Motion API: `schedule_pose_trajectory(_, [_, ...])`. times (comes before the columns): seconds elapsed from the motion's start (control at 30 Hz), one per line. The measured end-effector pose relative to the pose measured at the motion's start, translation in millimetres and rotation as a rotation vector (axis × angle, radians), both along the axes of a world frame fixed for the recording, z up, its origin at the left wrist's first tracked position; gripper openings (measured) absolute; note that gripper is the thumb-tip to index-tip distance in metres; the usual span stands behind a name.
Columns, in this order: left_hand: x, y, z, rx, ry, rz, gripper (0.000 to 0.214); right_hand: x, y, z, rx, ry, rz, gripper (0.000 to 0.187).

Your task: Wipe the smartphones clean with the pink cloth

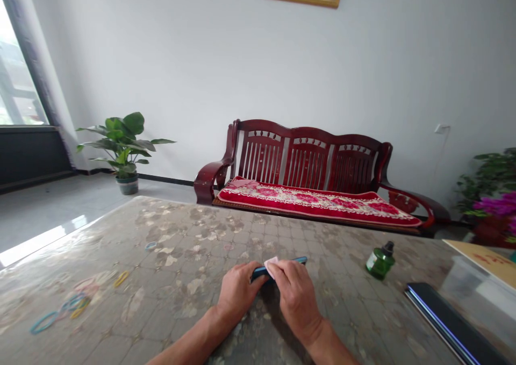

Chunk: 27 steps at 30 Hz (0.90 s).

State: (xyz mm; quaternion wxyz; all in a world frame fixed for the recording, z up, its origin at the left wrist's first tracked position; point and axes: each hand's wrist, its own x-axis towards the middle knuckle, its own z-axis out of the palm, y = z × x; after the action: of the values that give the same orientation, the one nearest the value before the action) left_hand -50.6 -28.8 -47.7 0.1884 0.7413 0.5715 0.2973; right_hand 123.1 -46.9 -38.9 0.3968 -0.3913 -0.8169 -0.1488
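Observation:
My left hand is closed around one end of a slim, dark, blue-edged object that looks like a phone, tilted just above the table. Between the fingers of my right hand is a small pale pink wipe or tissue, pressed against the phone's upper edge. The phone's far end shows past my right fingers, while most of its face is hidden from me.
A patterned cloth covers the table. Several coloured rubber bands lie on the left. To the right are a green bottle, a dark flat device and a clear plastic box. Behind the table stands a wooden bench.

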Motion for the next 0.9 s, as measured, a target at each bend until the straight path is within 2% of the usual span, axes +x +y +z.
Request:
schedule_pose_trajectory(0.1, [0,0,-1.8,0.009,-0.006,0.018,0.010,7,3,2.3,0.009,-0.003,-0.025,0.031])
schedule_pose_trajectory(0.33, [-1,3,-2.8,-0.011,-0.005,0.053,0.010,40,21,-0.8,0.041,-0.009,-0.185,0.028])
schedule_pose_trajectory(0.43, [-1,3,-4.0,-0.004,0.002,0.058,0.010,35,19,-2.1,0.044,-0.003,-0.173,0.029])
schedule_pose_trajectory(0.7, [-2,2,-7.0,0.056,0.020,0.035,0.009,-10,-2,4.4,0.045,-0.023,0.021,0.028])
schedule_pose_trajectory(0.77, [-2,2,-5.9,0.059,0.025,0.032,0.008,-8,-1,6.1,0.040,-0.021,0.012,0.026])
schedule_pose_trajectory(0.9, [-2,2,-3.2,0.045,0.056,0.042,0.009,15,9,4.9,0.029,0.007,-0.082,0.024])
